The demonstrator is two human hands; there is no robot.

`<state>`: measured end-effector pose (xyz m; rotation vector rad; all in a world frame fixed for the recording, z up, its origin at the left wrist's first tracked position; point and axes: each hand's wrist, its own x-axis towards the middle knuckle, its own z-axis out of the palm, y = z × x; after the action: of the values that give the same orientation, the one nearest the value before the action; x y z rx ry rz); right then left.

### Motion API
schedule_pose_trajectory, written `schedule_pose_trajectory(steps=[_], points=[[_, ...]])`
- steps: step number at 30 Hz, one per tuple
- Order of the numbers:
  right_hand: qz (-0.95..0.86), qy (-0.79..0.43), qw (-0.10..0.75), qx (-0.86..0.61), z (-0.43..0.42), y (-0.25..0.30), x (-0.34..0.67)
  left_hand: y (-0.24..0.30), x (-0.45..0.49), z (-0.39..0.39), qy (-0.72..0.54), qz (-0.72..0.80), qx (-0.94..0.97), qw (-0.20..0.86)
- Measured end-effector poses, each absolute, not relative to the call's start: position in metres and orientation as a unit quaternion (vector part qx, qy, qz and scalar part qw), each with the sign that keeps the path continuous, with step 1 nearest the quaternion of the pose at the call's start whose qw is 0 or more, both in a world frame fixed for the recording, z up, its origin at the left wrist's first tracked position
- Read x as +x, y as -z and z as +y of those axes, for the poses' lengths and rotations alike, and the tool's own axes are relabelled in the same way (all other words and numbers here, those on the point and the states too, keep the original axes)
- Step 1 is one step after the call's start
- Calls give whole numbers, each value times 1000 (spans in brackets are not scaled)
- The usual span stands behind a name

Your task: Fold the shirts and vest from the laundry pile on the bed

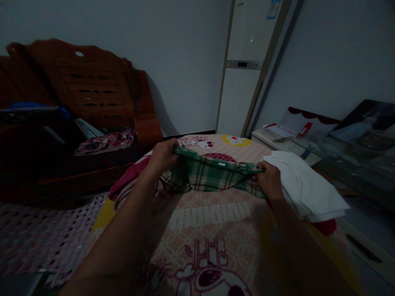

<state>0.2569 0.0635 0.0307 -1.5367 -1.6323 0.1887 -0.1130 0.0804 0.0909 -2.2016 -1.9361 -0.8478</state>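
Note:
A green plaid piece of clothing [219, 172], with black and white lines and a small white label on its upper edge, is stretched between my two hands. My left hand [164, 158] is closed on its left end, and my right hand [269, 179] pinches its right end. The cloth hangs just over a pink patterned blanket [210, 222]; I cannot tell how much of it touches. Beside my left forearm lies a heap of maroon and striped cloth [131, 181]. White folded cloths [305, 185] lie stacked to the right of my right hand.
A carved wooden bench [95, 90] with cloth on its seat stands at the back left. Behind the blanket is a tall white air conditioner [242, 78]. A glass-topped table [361, 156] with papers and a framed picture is at the right. Woven pink matting [52, 234] lies lower left.

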Motion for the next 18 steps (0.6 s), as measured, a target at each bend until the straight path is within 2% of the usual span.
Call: schedule_pose_trajectory(steps=[3,5,8,12,15,16,18], points=[[-547,-285,531,-581,66,-35,256,-94,-112,76,323,-624,-711,-21],[-519,-333,560,-553,66,-39,256,-96,-113,75,344,-603,-719,-25],[-598,-241,530,-551,66,-42,258,-98,-117,75,329,-561,-760,-6],[-742,-20,353,-569,63,-34,260,-95,-121,80,235,-591,-771,24],[-753,66,249,-605,63,-22,260,-91,-121,83,211,-644,-732,70],[-746,75,248,-614,63,-20,260,-91,-121,83,222,-653,-719,82],[-726,52,303,-615,65,-19,259,-93,-119,81,263,-656,-702,88]])
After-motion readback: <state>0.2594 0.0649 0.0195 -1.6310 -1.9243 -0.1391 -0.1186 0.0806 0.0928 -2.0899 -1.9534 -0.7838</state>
